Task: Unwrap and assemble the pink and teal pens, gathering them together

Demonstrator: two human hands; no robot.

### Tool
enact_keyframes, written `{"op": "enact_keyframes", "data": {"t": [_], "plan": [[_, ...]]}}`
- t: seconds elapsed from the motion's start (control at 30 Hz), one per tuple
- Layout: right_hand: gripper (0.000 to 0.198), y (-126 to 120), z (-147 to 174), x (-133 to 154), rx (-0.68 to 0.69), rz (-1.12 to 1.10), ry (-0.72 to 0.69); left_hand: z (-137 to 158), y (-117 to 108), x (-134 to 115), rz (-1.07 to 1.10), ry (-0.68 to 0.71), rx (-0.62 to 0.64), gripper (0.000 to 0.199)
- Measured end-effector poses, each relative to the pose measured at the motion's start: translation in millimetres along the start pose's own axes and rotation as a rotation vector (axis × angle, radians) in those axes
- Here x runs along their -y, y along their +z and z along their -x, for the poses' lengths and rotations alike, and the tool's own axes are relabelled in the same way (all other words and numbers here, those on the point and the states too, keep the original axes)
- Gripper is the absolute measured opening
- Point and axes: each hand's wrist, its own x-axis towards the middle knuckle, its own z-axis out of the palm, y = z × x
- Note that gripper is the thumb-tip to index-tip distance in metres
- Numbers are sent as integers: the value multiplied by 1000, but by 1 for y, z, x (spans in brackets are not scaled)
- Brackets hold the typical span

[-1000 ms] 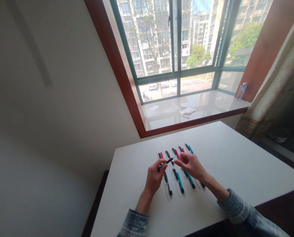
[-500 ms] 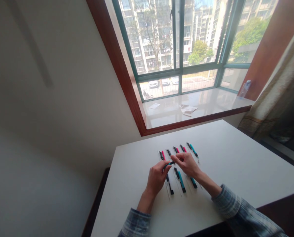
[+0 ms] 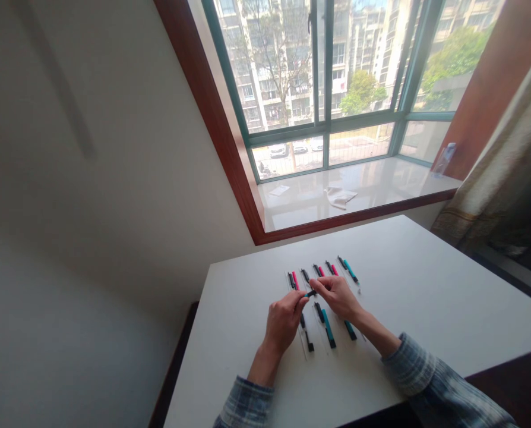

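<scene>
Above the middle of the white table, my left hand (image 3: 284, 318) is closed on a teal and black pen part (image 3: 310, 293), whose black end points right. My right hand (image 3: 337, 294) is closed in a pinch just above that end; whatever lies between its fingertips is too small to make out. Below the hands lie a teal pen barrel (image 3: 328, 330) with a black end, a black pen piece (image 3: 309, 342) and another teal barrel (image 3: 350, 330), partly covered by my right hand. Behind them is a row of pen parts, including a pink barrel (image 3: 295, 280) and a teal barrel (image 3: 351, 271).
Thin clear pen refills (image 3: 303, 343) lie beside the barrels on the white table (image 3: 243, 309). Beyond the table is a window sill (image 3: 381, 184) bearing a crumpled white cloth (image 3: 340, 197) and a clear bottle (image 3: 445, 159). A curtain (image 3: 492, 160) hangs at the right.
Both hands stay in almost the same place. Slightly more of the pen part's black end shows between them, and my right fingertips have shifted a little.
</scene>
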Motion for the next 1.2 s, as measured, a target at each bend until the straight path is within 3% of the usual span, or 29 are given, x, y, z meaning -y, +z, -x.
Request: {"op": "enact_keyframes", "data": {"t": [0.57, 1.2], "plan": [[50, -6, 0, 1, 31, -28, -117, -4, -1, -8, 200, -98, 44, 43], [50, -16, 2, 5, 124, 68, -246, -3, -6, -3, 512, -193, 214, 49]]}}
